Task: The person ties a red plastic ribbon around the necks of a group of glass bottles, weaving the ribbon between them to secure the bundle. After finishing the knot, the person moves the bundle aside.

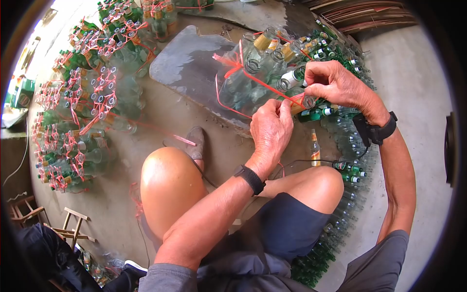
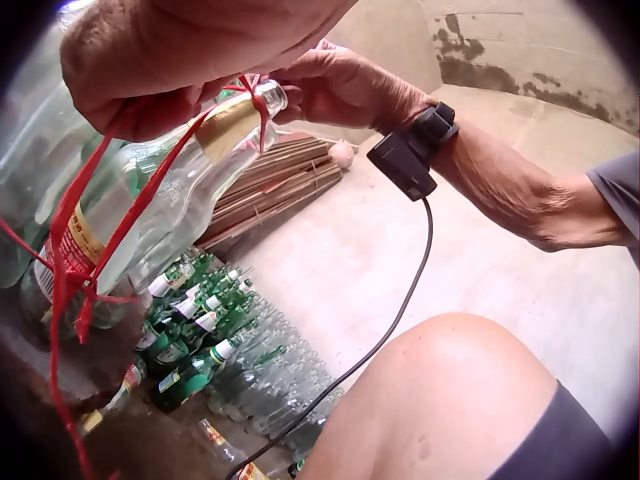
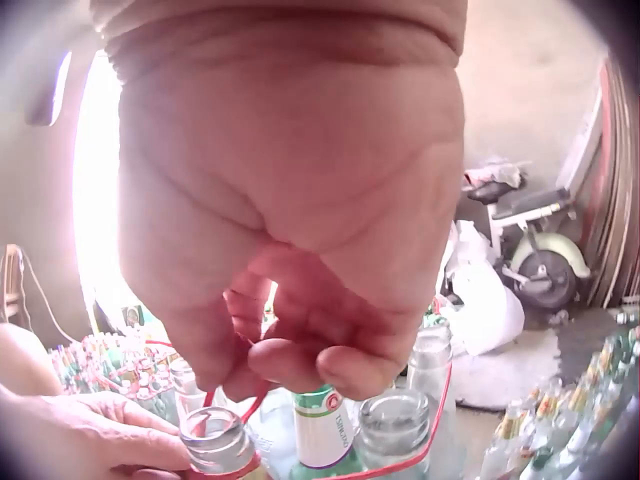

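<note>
A bundle of clear glass bottles (image 1: 253, 65) stands on a dark slab in the head view, with red plastic twine (image 1: 265, 83) stretched round the necks. My left hand (image 1: 271, 125) pinches the twine beside the neck of the nearest bottle (image 1: 308, 101). Just above that bottle's mouth, my right hand (image 1: 335, 85) has its fingers curled, thumb against forefinger. In the right wrist view the right hand (image 3: 290, 250) pinches a loop of twine (image 3: 257, 400) over the bottle mouth (image 3: 216, 440). The left hand (image 3: 100, 435) lies alongside that neck.
Many tied bottle bundles (image 1: 97, 92) fill the floor at left. Green and clear loose bottles (image 1: 340, 131) stand packed at right. One small labelled bottle (image 1: 315, 148) is near my knee. A black cable (image 2: 405, 325) hangs from the right wrist camera.
</note>
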The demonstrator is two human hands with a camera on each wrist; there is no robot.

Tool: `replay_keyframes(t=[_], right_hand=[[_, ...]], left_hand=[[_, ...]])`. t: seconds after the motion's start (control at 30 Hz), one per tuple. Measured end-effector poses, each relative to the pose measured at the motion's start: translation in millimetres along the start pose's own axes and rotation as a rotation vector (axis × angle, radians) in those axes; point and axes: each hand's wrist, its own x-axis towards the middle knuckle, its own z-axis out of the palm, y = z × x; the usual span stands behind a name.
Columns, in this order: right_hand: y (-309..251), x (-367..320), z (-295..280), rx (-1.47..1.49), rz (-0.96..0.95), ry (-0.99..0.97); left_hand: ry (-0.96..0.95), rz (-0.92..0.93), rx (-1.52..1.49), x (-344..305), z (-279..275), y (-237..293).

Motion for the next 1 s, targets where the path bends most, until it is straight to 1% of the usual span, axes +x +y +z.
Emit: replay_keyframes(t=[0.03, 0.07, 0.13, 0.17, 0.23, 0.37, 0.43, 0.47, 0.53, 0.57, 0.63, 0.67, 0.73, 0.87, 1.0], right_hand=[[2, 0, -1, -0.105, -0.059, 0.029], [2, -1, -2, -0.105, -0.058, 0.03], [-8, -3, -8, -0.411, -0.074, 0.054], [-7, -3, -11, -0.413, -0.073, 0.055], [-4, -4, -17, -0.717, -0.262, 0.139], [-5, -1, -19, -0.679, -0.223, 0.111], [1, 3, -19, -0.579, -0.253, 0.157], [2, 4, -20, -0.58, -0.252, 0.157], [-1, 8, -22, -0.504, -0.139, 0.067], [0, 9, -22, -0.505, -0.138, 0.068], [4, 12, -21, -0.471, -0.221, 0.145], [3, 11, -21, -0.474, -0.222, 0.149], [2, 13, -22, -0.337, -0.127, 0.127], [14, 22, -24, -0.249, -0.109, 0.117], [20, 24, -20, -0.154, -0.079, 0.11]], left_hand=[[-0.008, -0.005, -0.005, 1, 1, 0], [-0.018, -0.009, -0.01, 1, 2, -1], [-0.012, 0.003, -0.023, 0, 3, -1], [-0.004, 0.013, -0.036, 0, 4, -2], [-0.006, 0.021, -0.042, -1, 5, -2], [-0.012, 0.028, -0.048, 0, 5, -1], [-0.017, 0.033, -0.054, 0, 5, -2], [-0.022, 0.036, -0.06, 0, 6, -2], [-0.026, 0.042, -0.069, -1, 6, -1], [-0.028, 0.047, -0.077, -1, 6, 0], [-0.036, 0.035, -0.089, -2, 6, 0], [-0.044, 0.024, -0.1, -2, 6, 0], [-0.043, 0.034, -0.114, -2, 7, -1], [-0.022, 0.073, -0.159, -2, 10, -3], [-0.036, 0.057, -0.178, -1, 11, -4]])
